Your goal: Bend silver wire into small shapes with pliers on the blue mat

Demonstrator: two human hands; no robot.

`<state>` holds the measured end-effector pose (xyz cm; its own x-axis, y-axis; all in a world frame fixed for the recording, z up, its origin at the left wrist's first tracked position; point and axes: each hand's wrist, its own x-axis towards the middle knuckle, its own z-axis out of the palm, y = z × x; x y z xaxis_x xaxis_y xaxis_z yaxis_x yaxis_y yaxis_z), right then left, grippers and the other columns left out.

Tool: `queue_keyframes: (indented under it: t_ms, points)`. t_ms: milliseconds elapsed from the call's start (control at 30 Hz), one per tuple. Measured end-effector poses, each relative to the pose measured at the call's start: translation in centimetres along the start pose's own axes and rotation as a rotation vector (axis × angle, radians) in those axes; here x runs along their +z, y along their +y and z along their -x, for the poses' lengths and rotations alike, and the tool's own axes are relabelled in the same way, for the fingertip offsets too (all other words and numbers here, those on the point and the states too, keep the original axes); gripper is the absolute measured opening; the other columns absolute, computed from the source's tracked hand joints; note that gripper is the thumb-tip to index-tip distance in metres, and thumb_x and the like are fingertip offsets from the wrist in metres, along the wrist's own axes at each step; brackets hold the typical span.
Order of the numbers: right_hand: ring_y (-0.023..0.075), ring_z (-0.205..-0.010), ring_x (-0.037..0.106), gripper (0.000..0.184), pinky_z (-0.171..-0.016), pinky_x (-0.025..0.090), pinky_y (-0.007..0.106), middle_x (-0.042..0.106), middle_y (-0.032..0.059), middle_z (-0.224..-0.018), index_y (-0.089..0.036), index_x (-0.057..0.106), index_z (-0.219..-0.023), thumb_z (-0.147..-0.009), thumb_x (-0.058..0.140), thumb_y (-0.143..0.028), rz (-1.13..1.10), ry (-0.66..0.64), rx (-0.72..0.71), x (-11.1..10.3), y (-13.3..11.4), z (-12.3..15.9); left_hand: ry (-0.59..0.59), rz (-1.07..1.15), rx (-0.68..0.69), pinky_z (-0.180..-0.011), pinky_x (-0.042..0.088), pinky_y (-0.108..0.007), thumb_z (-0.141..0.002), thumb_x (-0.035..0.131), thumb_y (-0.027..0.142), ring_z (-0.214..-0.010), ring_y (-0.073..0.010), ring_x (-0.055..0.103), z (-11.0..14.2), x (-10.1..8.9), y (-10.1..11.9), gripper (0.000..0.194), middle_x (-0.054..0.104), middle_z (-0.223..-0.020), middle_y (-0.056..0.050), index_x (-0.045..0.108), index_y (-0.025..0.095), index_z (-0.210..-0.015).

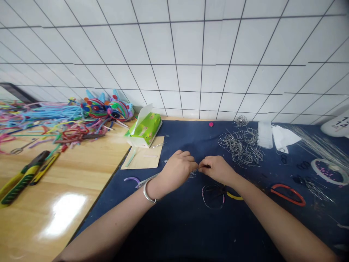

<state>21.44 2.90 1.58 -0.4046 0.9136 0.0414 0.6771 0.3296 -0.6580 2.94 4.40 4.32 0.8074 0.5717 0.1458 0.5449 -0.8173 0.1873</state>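
My left hand [178, 167], with a silver bangle [148, 193] at its wrist, is closed in a pinch over the dark blue cloth. Almost touching it, my right hand [216, 168] pinches too, thumb against forefinger. Whatever sits between the fingertips is too small to make out. Thin cut wires [192, 174] lie beneath the left fingers. A wire loop with pink pieces on it [213, 196] rests below the right hand. The yellow handle [234, 196] of a tool, partly hidden, pokes out by the right wrist. Left of my left wrist is a curved purple handle [132, 179].
A green tissue pack [148, 129] stands on a tan board [140, 160]. Tangled wire [241, 145] lies at the back right, near a bead dish [329, 171] and a red handle [289, 194]. Left, on the wood, are colourful fuzzy stems [62, 125] and green-yellow pliers [25, 176].
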Motion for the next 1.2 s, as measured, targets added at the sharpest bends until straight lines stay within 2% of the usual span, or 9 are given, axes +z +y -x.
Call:
queue_keyframes:
  t_ms: [233, 467, 600, 700, 767, 867, 933, 1033, 1200]
  points:
    - [0.0109, -0.065, 0.055, 0.011, -0.059, 0.035, 0.021, 0.064, -0.0007, -0.071, -0.020, 0.065, -0.074, -0.072, 0.055, -0.019, 0.068, 0.033, 0.016, 0.4, -0.2, 0.0, 0.001, -0.202, 0.001, -0.065, 0.028, -0.034, -0.079, 0.048, 0.013, -0.073, -0.0202, 0.044, -0.1, 0.4, 0.9, 0.011, 0.055, -0.069, -0.005, 0.057, 0.017, -0.075]
    - [0.0102, -0.061, 0.053, 0.015, -0.057, 0.035, 0.021, 0.062, -0.0020, -0.065, -0.021, 0.067, -0.072, -0.071, 0.052, -0.018, 0.003, 0.130, 0.090, 0.3, -0.5, 0.1, 0.098, -0.171, -0.089, -0.064, 0.031, -0.034, -0.077, 0.046, 0.011, -0.071, -0.0198, 0.046, -0.3, 1.1, 0.7, 0.013, 0.055, -0.067, -0.006, 0.058, 0.016, -0.073]
    - [0.0102, -0.056, 0.054, 0.012, -0.055, 0.040, 0.022, 0.060, -0.0011, -0.060, -0.019, 0.066, -0.072, -0.071, 0.054, -0.024, -0.300, 0.136, 0.235, 0.2, -0.7, 0.0, 0.227, 0.093, -0.212, -0.068, 0.036, -0.032, -0.080, 0.045, 0.013, -0.070, -0.0168, 0.050, -0.5, 2.2, 0.1, 0.019, 0.057, -0.066, -0.004, 0.063, 0.017, -0.077]
    - [0.0104, -0.053, 0.055, 0.015, -0.053, 0.044, 0.022, 0.060, 0.0003, -0.059, -0.016, 0.064, -0.076, -0.070, 0.057, -0.028, -0.655, 0.095, 0.382, 0.0, -0.8, 0.0, 0.293, 0.505, -0.348, -0.068, 0.040, -0.028, -0.080, 0.049, 0.018, -0.071, -0.0144, 0.054, -0.8, 3.2, -0.3, 0.016, 0.062, -0.073, -0.003, 0.064, 0.018, -0.078]
    - [0.0103, -0.053, 0.056, 0.017, -0.052, 0.046, 0.023, 0.060, 0.0009, -0.059, -0.014, 0.063, -0.076, -0.069, 0.059, -0.029, -0.814, 0.086, 0.418, -0.1, -0.8, 0.1, 0.275, 0.821, -0.435, -0.066, 0.042, -0.025, -0.079, 0.053, 0.024, -0.070, -0.0135, 0.056, -0.9, 3.5, -0.6, 0.013, 0.064, -0.075, -0.003, 0.064, 0.017, -0.078]
    - [0.0095, -0.053, 0.056, 0.017, -0.052, 0.047, 0.023, 0.060, 0.0011, -0.060, -0.014, 0.063, -0.075, -0.067, 0.063, -0.030, -0.892, 0.079, 0.413, -0.3, -0.7, 0.1, 0.190, 1.155, -0.485, -0.065, 0.043, -0.024, -0.076, 0.058, 0.029, -0.070, -0.0134, 0.057, -0.9, 3.2, -1.3, 0.017, 0.065, -0.076, -0.005, 0.065, 0.014, -0.081]
    - [0.0097, -0.053, 0.056, 0.018, -0.051, 0.048, 0.023, 0.060, 0.0013, -0.061, -0.014, 0.063, -0.073, -0.066, 0.064, -0.030, -0.891, 0.065, 0.413, -0.4, -0.7, 0.1, 0.114, 1.242, -0.463, -0.066, 0.043, -0.025, -0.075, 0.059, 0.029, -0.071, -0.0138, 0.057, -0.8, 2.6, -1.9, 0.019, 0.066, -0.077, -0.006, 0.065, 0.013, -0.084]
    - [0.0100, -0.053, 0.056, 0.017, -0.051, 0.048, 0.024, 0.060, 0.0010, -0.060, -0.014, 0.063, -0.073, -0.067, 0.064, -0.030, -0.871, 0.047, 0.407, -0.4, -0.6, 0.0, 0.022, 1.198, -0.412, -0.069, 0.044, -0.026, -0.073, 0.061, 0.027, -0.073, -0.0142, 0.057, -0.6, 1.8, -2.8, 0.018, 0.066, -0.079, -0.005, 0.067, 0.013, -0.084]
    - [0.0102, -0.054, 0.057, 0.019, -0.052, 0.049, 0.024, 0.061, 0.0016, -0.062, -0.014, 0.063, -0.073, -0.067, 0.065, -0.031, -0.843, 0.023, 0.394, -0.3, -0.7, 0.2, -0.028, 1.111, -0.396, -0.066, 0.043, -0.026, -0.070, 0.062, 0.022, -0.069, -0.0133, 0.056, -0.5, 1.8, -3.3, 0.013, 0.064, -0.074, -0.003, 0.067, 0.014, -0.079]
